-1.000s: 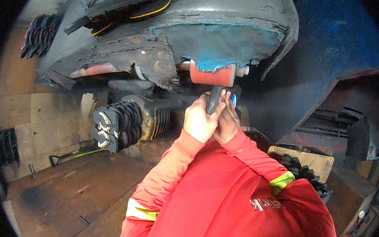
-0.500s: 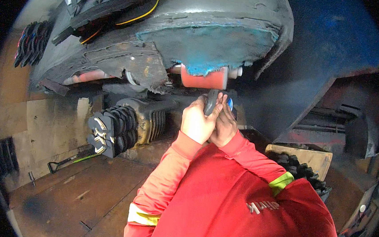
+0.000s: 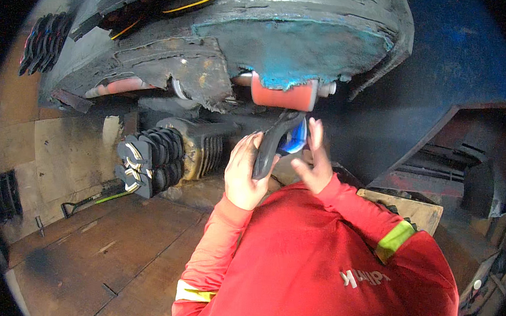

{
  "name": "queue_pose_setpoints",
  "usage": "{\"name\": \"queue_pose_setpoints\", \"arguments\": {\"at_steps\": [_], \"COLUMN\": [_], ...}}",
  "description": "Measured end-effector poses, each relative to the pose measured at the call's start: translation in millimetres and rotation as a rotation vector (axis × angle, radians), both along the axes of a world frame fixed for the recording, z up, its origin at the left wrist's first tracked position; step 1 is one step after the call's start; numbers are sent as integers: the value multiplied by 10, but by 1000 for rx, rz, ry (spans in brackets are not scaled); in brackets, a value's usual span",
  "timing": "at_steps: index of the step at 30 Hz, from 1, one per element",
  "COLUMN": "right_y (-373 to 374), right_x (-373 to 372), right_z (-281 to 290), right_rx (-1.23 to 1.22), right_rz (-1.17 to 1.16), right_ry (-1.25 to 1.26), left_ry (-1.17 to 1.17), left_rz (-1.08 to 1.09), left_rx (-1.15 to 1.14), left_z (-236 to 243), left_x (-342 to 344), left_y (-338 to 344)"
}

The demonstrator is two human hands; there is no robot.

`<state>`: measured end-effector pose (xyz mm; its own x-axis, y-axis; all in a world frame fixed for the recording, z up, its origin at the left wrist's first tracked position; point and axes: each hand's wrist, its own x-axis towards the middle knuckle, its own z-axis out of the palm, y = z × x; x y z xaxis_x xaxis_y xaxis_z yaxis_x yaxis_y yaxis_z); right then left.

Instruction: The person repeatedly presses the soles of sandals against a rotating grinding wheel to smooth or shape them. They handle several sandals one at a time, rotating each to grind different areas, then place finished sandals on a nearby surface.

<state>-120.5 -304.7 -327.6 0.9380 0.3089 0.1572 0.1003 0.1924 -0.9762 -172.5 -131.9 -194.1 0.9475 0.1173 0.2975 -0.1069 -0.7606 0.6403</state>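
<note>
My left hand (image 3: 244, 172) grips a dark flip-flop (image 3: 272, 144) that stands on edge, its blue inner face turned to the right. The flip-flop's far end comes up close under a red sanding drum (image 3: 283, 95) on the machine; whether they touch I cannot tell. My right hand (image 3: 317, 160) is just right of the flip-flop, fingers stretched and thumb apart, holding nothing. A ragged, blue-dusted cover (image 3: 291, 45) hangs over the top of the drum.
Left of the machine, several black flip-flops (image 3: 149, 159) hang stacked by a dusty ribbed motor (image 3: 200, 148). Another stack of flip-flops (image 3: 45, 43) is at the far left. A wooden crate (image 3: 403, 211) stands at my right, below a dark blue panel (image 3: 451, 60).
My hands have come apart: the right has let go and opened. The flip-flop, in my left hand, has turned so its blue face shows. The view has shifted slightly.
</note>
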Motion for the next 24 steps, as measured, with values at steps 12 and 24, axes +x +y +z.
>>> {"name": "queue_pose_setpoints", "arguments": {"at_steps": [12, 24], "right_y": [355, -34], "right_x": [597, 344], "right_z": [-515, -478], "right_rx": [745, 725], "right_rz": [468, 239], "right_ry": [875, 1291], "left_ry": [11, 254], "left_rz": [-109, 77], "left_rx": [124, -46], "left_z": [311, 66], "left_x": [274, 548], "left_y": [-32, -279]}}
